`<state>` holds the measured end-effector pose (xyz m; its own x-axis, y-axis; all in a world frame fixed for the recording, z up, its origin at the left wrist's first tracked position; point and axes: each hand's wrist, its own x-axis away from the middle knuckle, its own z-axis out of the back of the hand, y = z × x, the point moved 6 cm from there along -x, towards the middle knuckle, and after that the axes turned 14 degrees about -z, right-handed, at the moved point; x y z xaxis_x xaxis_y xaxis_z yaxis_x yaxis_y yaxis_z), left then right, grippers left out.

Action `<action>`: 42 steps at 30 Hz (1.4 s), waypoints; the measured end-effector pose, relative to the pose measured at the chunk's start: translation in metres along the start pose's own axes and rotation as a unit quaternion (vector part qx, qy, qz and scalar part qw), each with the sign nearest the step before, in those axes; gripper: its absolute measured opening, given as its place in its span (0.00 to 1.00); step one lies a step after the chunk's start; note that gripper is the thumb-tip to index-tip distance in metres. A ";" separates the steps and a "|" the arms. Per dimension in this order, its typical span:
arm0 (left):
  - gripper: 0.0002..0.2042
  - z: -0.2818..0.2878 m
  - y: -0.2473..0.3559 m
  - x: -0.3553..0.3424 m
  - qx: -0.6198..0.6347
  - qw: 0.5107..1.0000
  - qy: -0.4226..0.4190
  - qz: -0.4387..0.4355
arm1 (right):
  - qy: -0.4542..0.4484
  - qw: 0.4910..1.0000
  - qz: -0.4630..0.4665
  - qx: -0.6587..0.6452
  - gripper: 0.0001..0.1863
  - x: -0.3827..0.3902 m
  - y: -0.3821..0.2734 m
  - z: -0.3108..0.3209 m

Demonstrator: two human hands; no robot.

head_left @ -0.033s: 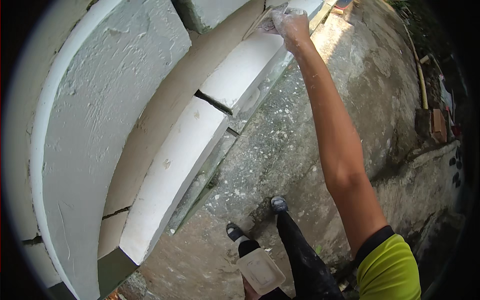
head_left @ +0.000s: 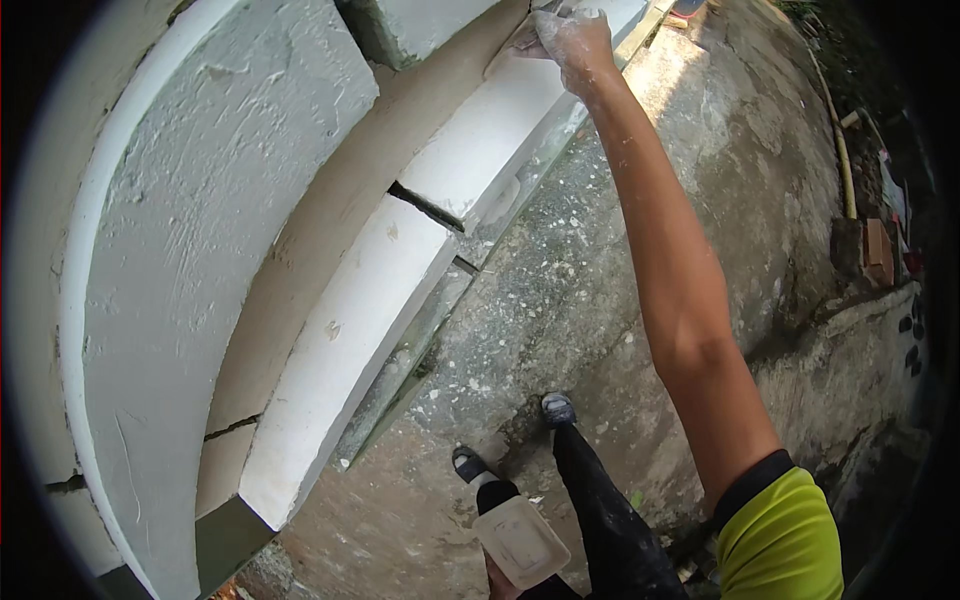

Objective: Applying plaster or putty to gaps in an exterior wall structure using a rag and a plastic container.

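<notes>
My right hand (head_left: 580, 48), dusted white, reaches far out at the top of the view. Its fingers are closed on a thin flat scraper (head_left: 513, 45), held against the inner corner where a white ledge (head_left: 480, 140) meets the pale wall (head_left: 350, 165). Part of the tool is hidden by the fingers. Low in the view, my left hand (head_left: 502, 583) is mostly covered by a shallow whitish plastic tub (head_left: 522, 543), which it holds beside my leg. A little pale residue shows inside the tub.
A large curved white plastered panel (head_left: 190, 220) stands close on the left. Dark gaps (head_left: 427, 206) split the ledge. Beneath my sandalled feet lies stained concrete floor (head_left: 540, 300). At the right are a low wall (head_left: 850, 350), a brick (head_left: 878, 252) and a long pole (head_left: 840, 150).
My right hand has shifted slightly up and to the left, turning a little with the scraper. The left hand and tub look unmoved.
</notes>
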<state>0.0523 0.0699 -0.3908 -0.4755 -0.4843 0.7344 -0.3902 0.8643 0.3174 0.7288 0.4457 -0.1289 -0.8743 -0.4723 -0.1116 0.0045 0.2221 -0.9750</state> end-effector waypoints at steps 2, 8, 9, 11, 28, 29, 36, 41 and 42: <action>0.35 -0.002 0.001 -0.001 0.000 1.000 0.007 -0.006 | -0.081 0.997 0.005 -0.008 0.09 -0.007 0.005 0.002; 0.34 -0.004 0.009 -0.002 -0.002 0.999 0.026 -0.029 | 0.035 0.996 -0.061 0.062 0.11 0.028 -0.003 0.032; 0.34 -0.006 0.006 -0.003 0.000 0.999 0.025 -0.024 | 0.037 0.995 -0.061 0.068 0.11 0.022 -0.001 0.031; 0.34 -0.006 0.001 -0.004 0.003 1.000 0.026 -0.015 | -0.035 0.997 -0.055 -0.036 0.06 0.014 0.008 0.017; 0.36 -0.050 0.028 0.000 -0.027 0.999 0.039 -0.025 | -0.004 0.999 0.042 -0.006 0.15 0.172 -0.016 -0.051; 0.36 -0.044 0.027 0.001 -0.028 0.998 0.041 -0.029 | -0.005 0.999 0.040 -0.009 0.15 0.168 -0.015 -0.043; 0.35 -0.047 0.032 0.007 -0.055 0.997 0.034 -0.035 | 0.028 0.995 0.005 0.092 0.07 0.093 -0.009 -0.038; 0.37 -0.018 0.018 0.010 -0.042 0.998 0.035 -0.031 | -0.024 0.998 0.024 -0.045 0.09 0.088 -0.016 -0.028; 0.38 -0.015 0.017 0.011 -0.070 0.997 0.022 -0.039 | -0.027 0.997 -0.006 -0.073 0.09 0.087 -0.010 -0.025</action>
<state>0.0520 0.0816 -0.3682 -0.4123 -0.5470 0.7286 -0.3091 0.8363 0.4529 0.6403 0.4241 -0.1244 -0.8470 -0.5192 -0.1142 -0.0800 0.3368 -0.9382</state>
